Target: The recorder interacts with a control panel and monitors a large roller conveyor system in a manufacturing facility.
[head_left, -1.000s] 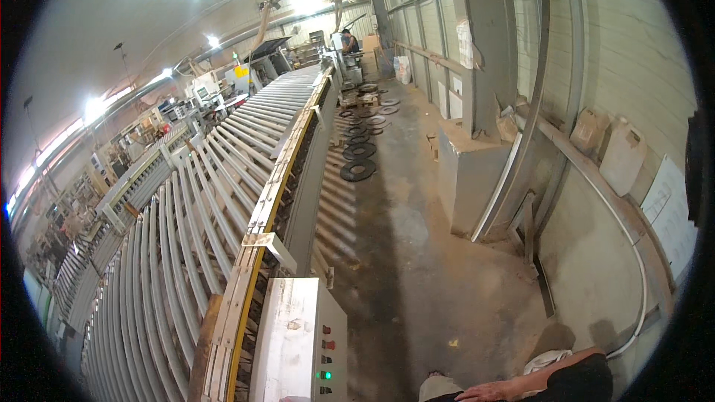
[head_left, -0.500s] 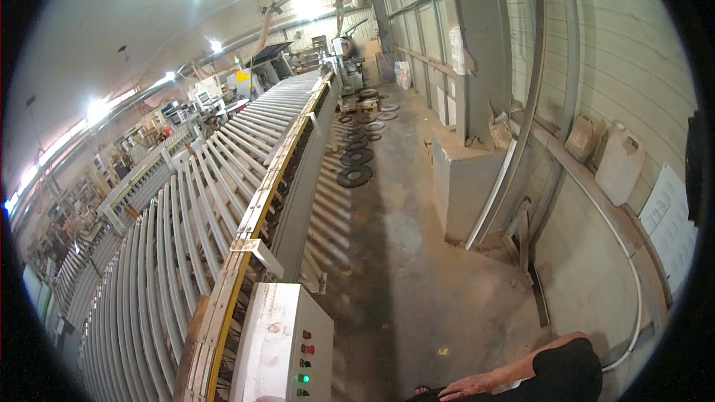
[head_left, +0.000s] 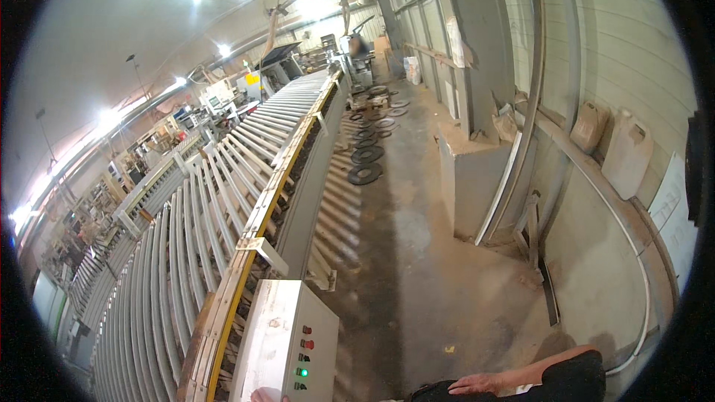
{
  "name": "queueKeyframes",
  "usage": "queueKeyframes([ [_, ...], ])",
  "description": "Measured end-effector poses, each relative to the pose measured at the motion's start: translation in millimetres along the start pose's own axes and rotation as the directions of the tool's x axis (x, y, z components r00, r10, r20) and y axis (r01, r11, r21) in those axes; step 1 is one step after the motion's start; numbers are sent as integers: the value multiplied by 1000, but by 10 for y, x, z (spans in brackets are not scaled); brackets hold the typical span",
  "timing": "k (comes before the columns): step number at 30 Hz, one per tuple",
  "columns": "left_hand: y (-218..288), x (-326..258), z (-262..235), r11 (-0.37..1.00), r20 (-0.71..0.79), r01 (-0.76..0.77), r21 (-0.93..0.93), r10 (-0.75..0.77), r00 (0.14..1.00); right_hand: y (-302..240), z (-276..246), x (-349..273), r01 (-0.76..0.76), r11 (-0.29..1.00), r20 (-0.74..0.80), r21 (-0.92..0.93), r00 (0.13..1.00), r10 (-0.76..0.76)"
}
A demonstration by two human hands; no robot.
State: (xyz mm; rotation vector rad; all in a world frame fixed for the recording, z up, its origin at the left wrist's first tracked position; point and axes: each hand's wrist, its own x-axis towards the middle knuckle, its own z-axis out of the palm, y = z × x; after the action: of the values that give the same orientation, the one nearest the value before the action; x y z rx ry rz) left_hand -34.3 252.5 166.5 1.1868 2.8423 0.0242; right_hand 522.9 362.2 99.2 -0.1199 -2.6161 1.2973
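Observation:
At the lower edge, a bit of my left hand [head_left: 267,395] shows against the white control box [head_left: 272,327]. Its fingertips lie apart at the box's near end; the rest of the hand is cut off. A column of red and black knobs and a lit green button [head_left: 302,372] runs down the box's right side. My right hand [head_left: 474,384] lies on dark cloth [head_left: 432,393] at the bottom, its fingers stretched out and nothing visible in them. The bare forearm reaches in from a black sleeve at the lower right.
A long roller conveyor [head_left: 179,253] with a yellow-edged rail [head_left: 257,234] runs away on the left. Black rings [head_left: 365,173] lie on the floor beside it. A grey pillar [head_left: 477,52] on a block base [head_left: 484,186] stands right, near plastic jugs [head_left: 627,152] on a wall ledge.
The scene has shifted slightly right in view. My left fingertips show more at the box's near end. My right hand sits a little farther right and higher, still on the dark cloth.

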Motion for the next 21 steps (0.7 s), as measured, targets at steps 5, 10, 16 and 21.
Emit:
queueKeyframes([
  [5, 1, 8, -4, 998, 12, -7, 55, 6, 1000, -85, -139, 24, 17, 998, -13, 62, 1000, -16],
  [10, -64, 27, 72, 998, 8, -22, 56, 22, 1000, 3, -71, -56, -2, 995, -22, 101, 1000, 4],
  [16, -68, 30, 60, 998, 5, -12, 54, 12, 1000, -68, -101, -116, -44, 996, -29, 76, 999, 46],
  [21, -43, 23, 31, 998, 2, -11, 68, 11, 1000, -139, -73, -148, -74, 995, -40, 70, 996, 77],
])
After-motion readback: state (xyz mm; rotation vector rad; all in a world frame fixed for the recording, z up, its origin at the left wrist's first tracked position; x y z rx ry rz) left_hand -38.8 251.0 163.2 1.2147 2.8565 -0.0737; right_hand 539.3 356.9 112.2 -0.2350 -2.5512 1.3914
